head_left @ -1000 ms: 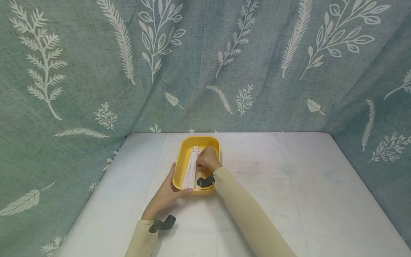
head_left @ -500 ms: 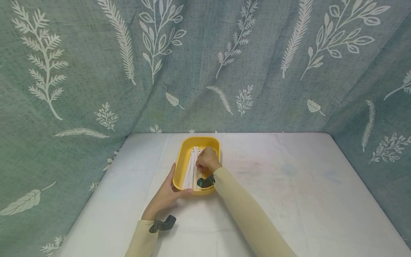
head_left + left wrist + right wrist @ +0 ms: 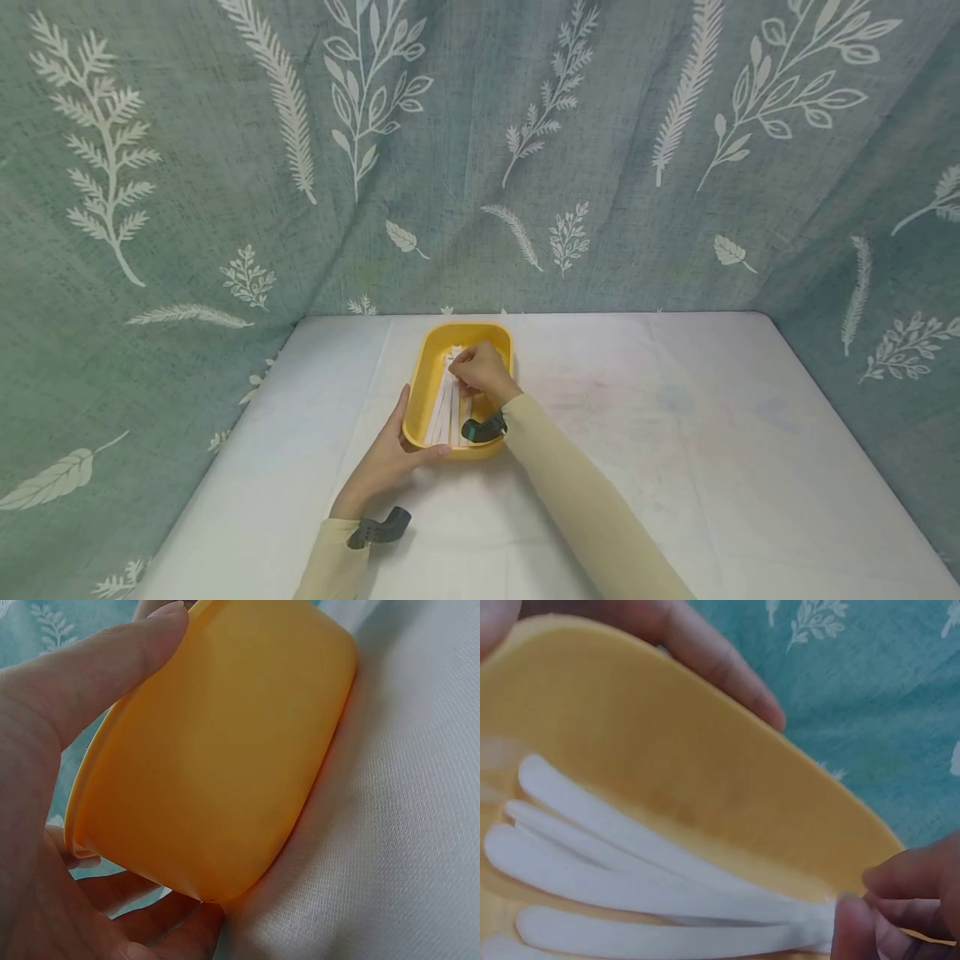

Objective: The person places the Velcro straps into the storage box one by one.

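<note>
A yellow plastic tub (image 3: pixel 422 392) stands on the white cloth, with several slim white plastic utensils (image 3: pixel 442 412) lying lengthwise in it. My left hand (image 3: pixel 386 458) grips the tub's near left corner. In the left wrist view its thumb (image 3: pixel 142 645) lies along the rim and its fingers reach round the wall to the underside. Inside the tub, my right hand (image 3: pixel 483 371) has its curled fingers at the far ends of the utensils. The right wrist view shows rounded handles (image 3: pixel 592 870) fanned toward the near end; thumb (image 3: pixel 853 930) and fingers pinch at the other ends, whose shape they hide.
A white cloth (image 3: pixel 675 467) covers the table and stretches to the right of the tub. Behind and at both sides hangs a green-blue curtain (image 3: pixel 450 167) with a white leaf pattern. A dark wrist mount (image 3: pixel 378 527) sits on the left sleeve.
My right hand has shifted slightly left inside the tub, and its fingertips have moved over the utensils' far ends. The left hand keeps its grip on the tub.
</note>
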Motion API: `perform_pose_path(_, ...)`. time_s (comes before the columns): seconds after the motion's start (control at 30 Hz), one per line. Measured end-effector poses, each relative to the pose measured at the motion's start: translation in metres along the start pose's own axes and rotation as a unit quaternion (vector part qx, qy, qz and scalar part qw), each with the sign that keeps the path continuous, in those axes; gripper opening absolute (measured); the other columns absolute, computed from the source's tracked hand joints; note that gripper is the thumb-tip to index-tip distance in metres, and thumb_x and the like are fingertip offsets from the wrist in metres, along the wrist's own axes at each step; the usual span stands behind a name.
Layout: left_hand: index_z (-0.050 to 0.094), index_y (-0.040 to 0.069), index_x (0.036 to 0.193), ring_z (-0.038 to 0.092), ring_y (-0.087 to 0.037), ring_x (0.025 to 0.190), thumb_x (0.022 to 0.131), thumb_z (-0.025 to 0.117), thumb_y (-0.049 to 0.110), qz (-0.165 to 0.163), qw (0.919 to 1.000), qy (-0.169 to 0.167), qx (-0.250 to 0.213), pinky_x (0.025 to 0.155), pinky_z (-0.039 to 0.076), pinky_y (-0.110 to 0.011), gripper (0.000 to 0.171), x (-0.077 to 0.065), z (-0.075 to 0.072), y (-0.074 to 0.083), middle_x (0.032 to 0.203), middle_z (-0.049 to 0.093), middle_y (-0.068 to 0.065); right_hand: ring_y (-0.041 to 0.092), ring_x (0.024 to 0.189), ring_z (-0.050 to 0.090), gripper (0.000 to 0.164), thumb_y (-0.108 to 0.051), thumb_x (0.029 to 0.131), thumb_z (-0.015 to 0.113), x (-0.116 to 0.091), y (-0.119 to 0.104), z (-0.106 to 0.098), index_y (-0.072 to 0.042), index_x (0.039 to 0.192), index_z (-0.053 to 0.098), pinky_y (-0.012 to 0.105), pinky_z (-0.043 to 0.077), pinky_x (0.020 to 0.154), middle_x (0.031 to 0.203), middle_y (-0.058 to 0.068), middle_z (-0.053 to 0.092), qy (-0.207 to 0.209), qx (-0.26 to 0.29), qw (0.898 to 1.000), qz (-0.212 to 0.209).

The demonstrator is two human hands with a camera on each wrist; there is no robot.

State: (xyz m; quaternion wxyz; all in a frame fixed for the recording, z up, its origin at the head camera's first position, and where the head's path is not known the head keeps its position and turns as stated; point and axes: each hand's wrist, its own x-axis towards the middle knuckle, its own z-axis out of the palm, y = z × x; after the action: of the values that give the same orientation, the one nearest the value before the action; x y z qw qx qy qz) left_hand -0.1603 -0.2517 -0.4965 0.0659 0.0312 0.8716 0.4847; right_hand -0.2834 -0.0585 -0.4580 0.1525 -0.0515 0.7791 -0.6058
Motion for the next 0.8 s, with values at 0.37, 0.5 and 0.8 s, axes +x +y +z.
perform_pose_path(0.37, -0.007, 0.022, 0.167, 0.013, -0.035, 0.162, 0.080, 0.086, 0.051, -0.005, 1.0000, -0.003, 0.006, 0.130, 0.019, -0.059, 0.131, -0.001, -0.001, 0.002, 0.177, -0.001, -0.005, 0.015, 0.073, 0.063, 0.025, -0.020, 0.102, 0.065, -0.013, -0.019, -0.009, -0.001, 0.115, 0.071, 0.028, 0.063, 0.062, 0.100, 0.014, 0.071, -0.009, -0.008, 0.999, -0.048)
perform_pose_path(0.5, -0.007, 0.022, 0.168, 0.013, -0.034, 0.162, 0.080, 0.086, 0.051, -0.011, 0.9999, -0.002, 0.007, 0.130, 0.019, -0.059, 0.131, -0.002, -0.001, 0.002, 0.177, 0.000, -0.005, 0.022, 0.077, 0.066, 0.025, -0.023, 0.103, 0.064, -0.020, -0.025, -0.016, -0.003, 0.114, 0.073, 0.029, 0.062, 0.060, 0.093, 0.005, 0.069, -0.011, -0.028, 0.996, -0.081)
perform_pose_path(0.8, -0.009, 0.025, 0.167, 0.012, -0.035, 0.163, 0.079, 0.086, 0.055, -0.022, 0.9996, -0.003, 0.017, 0.130, 0.018, -0.059, 0.133, 0.001, 0.000, 0.004, 0.177, -0.001, -0.005, 0.023, 0.065, 0.063, 0.019, -0.019, 0.103, 0.064, -0.046, -0.041, -0.039, -0.007, 0.109, 0.077, 0.028, 0.058, 0.054, 0.092, 0.015, 0.073, 0.011, -0.066, 0.981, -0.184)
